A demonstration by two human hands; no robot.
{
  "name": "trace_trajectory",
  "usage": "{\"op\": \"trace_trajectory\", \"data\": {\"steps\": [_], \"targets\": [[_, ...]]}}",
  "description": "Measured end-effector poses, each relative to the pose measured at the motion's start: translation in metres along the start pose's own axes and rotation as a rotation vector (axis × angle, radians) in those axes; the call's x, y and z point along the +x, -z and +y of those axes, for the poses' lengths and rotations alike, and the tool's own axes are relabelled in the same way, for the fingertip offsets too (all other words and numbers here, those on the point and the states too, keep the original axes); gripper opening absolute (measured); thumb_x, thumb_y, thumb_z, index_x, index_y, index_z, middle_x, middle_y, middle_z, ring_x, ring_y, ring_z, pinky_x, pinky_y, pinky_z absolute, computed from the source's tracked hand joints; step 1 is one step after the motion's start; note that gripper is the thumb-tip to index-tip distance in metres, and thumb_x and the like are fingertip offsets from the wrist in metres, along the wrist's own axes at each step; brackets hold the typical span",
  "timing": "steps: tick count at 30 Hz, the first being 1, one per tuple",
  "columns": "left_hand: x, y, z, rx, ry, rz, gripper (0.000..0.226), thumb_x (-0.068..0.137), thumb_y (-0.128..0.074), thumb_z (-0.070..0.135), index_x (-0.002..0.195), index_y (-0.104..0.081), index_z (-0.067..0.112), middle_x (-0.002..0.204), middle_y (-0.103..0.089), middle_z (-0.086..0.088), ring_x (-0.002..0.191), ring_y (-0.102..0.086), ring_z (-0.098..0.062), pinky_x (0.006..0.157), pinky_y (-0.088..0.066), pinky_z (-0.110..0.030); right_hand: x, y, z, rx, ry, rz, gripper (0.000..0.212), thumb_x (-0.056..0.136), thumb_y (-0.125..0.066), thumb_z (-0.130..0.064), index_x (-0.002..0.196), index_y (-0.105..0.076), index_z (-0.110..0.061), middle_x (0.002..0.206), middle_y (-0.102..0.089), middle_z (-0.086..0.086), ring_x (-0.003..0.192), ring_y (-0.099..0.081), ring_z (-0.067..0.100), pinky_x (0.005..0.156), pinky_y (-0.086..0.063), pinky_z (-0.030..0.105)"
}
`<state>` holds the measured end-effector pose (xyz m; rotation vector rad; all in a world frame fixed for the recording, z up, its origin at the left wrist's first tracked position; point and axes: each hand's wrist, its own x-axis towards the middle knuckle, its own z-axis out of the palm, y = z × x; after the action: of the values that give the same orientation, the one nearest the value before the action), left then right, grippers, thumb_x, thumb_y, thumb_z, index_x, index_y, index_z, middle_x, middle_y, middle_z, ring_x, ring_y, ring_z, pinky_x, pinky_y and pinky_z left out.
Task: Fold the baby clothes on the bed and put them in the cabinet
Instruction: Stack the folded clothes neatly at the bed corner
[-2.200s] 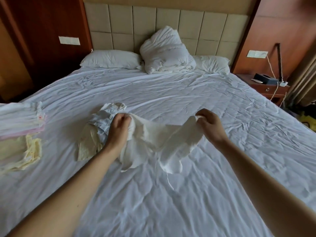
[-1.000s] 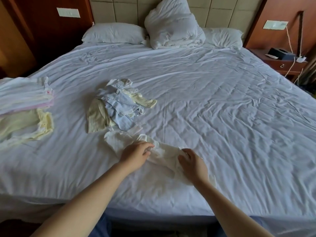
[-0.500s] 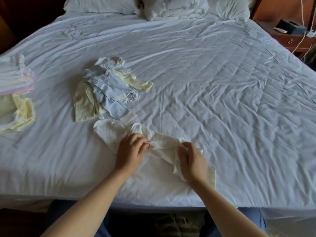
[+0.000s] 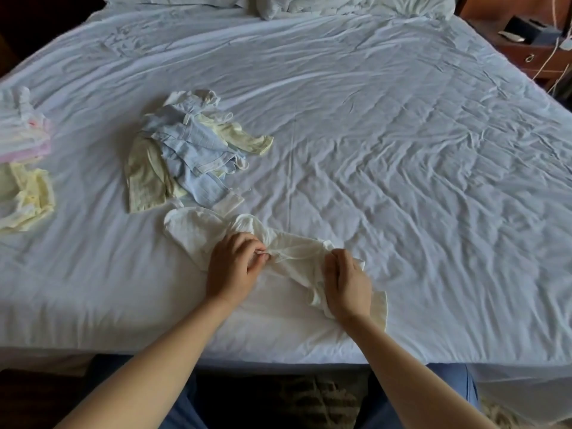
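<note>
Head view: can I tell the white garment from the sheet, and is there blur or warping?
Head view: soft light, no glare; the white garment shows cream against the bluish sheet, low contrast but edges traceable. Head view: left hand and right hand fairly sharp. Head view: wide-angle bowing along the sheet's near edge; top-left corner dark.

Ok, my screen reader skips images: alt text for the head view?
Two bare hands work a white baby garment at the bed's near edge: left hand pinches a fold, right hand holds the cloth. A loose blue and yellow pile lies behind; folded stacks sit far left.
</note>
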<state>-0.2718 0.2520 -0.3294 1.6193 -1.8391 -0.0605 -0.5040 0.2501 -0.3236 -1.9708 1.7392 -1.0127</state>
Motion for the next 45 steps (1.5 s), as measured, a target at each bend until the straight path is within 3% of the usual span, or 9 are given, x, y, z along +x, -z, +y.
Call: {"op": "trace_trajectory", "data": {"steps": [9,16,19,24,30,37,39,41,45], "targets": [[0.058,0.054,0.036,0.083,0.128,-0.359,0.016,0.084,-0.071,0.036,0.093,-0.076,0.024,0.100,-0.060,0.007,0.094,-0.058,-0.014,0.077,-0.042,-0.026,0.029,0.048,-0.022,0.014,-0.132,-0.262,0.011,0.093,-0.059,-0.035,0.091,-0.066,-0.027,0.084,-0.066,-0.008,0.083,-0.063,0.017,0.068,-0.046,0.033],[0.124,0.141,0.065,-0.264,0.379,-0.420,0.014,0.096,-0.060,0.018,0.083,-0.056,0.014,0.065,-0.068,-0.002,0.052,-0.068,-0.009,0.046,-0.043,-0.019,0.098,0.150,-0.067,-0.084,-0.028,-0.340,0.007,0.083,-0.073,-0.026,0.081,-0.073,-0.019,0.067,-0.061,-0.006,0.062,-0.061,0.008,0.058,-0.048,0.027],[0.135,0.181,0.090,-0.560,0.415,-0.415,0.011,0.098,-0.055,0.011,0.087,-0.052,0.011,0.082,-0.065,-0.011,0.062,-0.072,-0.017,0.043,-0.049,-0.020,0.111,0.181,-0.094,0.171,-0.083,-0.347,0.012,0.088,-0.069,-0.016,0.077,-0.067,-0.014,0.067,-0.057,0.002,0.057,-0.060,0.013,0.053,-0.056,0.027],[0.145,0.234,0.128,-0.789,0.357,-0.173,0.014,0.095,-0.057,0.007,0.081,-0.055,0.010,0.074,-0.066,-0.016,0.061,-0.071,-0.019,0.052,-0.056,-0.023,0.118,0.223,-0.138,0.561,-0.079,-0.233,0.008,0.096,-0.058,-0.010,0.090,-0.064,-0.008,0.084,-0.054,0.008,0.075,-0.058,0.017,0.052,-0.059,0.033],[0.158,0.274,0.152,-0.503,0.153,0.145,0.015,0.087,-0.072,0.018,0.082,-0.059,0.012,0.065,-0.064,-0.008,0.057,-0.065,-0.020,0.054,-0.054,-0.030,0.132,0.263,-0.169,0.404,0.170,0.030,0.013,0.094,-0.062,-0.018,0.088,-0.065,-0.008,0.080,-0.061,0.004,0.068,-0.064,0.025,0.056,-0.060,0.043],[0.150,0.279,0.172,-0.650,0.418,0.017,0.014,0.099,-0.055,0.023,0.109,-0.048,0.016,0.079,-0.054,-0.003,0.054,-0.070,-0.020,0.056,-0.059,-0.031,0.133,0.278,-0.180,0.143,0.283,0.171,0.011,0.084,-0.066,-0.025,0.073,-0.066,-0.026,0.067,-0.065,-0.001,0.056,-0.057,0.011,0.054,-0.043,0.027],[0.144,0.277,0.168,-0.325,0.263,0.130,0.011,0.095,-0.054,0.030,0.098,-0.051,0.020,0.079,-0.062,-0.002,0.065,-0.069,-0.026,0.067,-0.058,-0.039,0.129,0.281,-0.182,0.131,0.304,0.212,0.010,0.084,-0.066,-0.024,0.075,-0.067,-0.027,0.068,-0.065,-0.004,0.059,-0.055,0.007,0.054,-0.040,0.025],[0.135,0.275,0.163,0.092,0.052,0.250,0.015,0.093,-0.054,0.038,0.092,-0.053,0.022,0.081,-0.060,0.006,0.073,-0.060,-0.025,0.060,-0.046,-0.036,0.123,0.283,-0.183,0.107,0.322,0.233,0.008,0.085,-0.066,-0.024,0.077,-0.067,-0.025,0.066,-0.063,-0.008,0.059,-0.055,0.005,0.052,-0.038,0.023],[0.118,0.275,0.159,0.167,-0.175,0.398,0.020,0.092,-0.059,0.042,0.091,-0.059,0.022,0.087,-0.059,0.006,0.073,-0.055,-0.022,0.057,-0.039,-0.032,0.104,0.284,-0.178,0.060,0.361,0.260,0.006,0.086,-0.067,-0.028,0.085,-0.071,-0.024,0.061,-0.060,-0.011,0.055,-0.054,0.005,0.050,-0.038,0.023]]}}
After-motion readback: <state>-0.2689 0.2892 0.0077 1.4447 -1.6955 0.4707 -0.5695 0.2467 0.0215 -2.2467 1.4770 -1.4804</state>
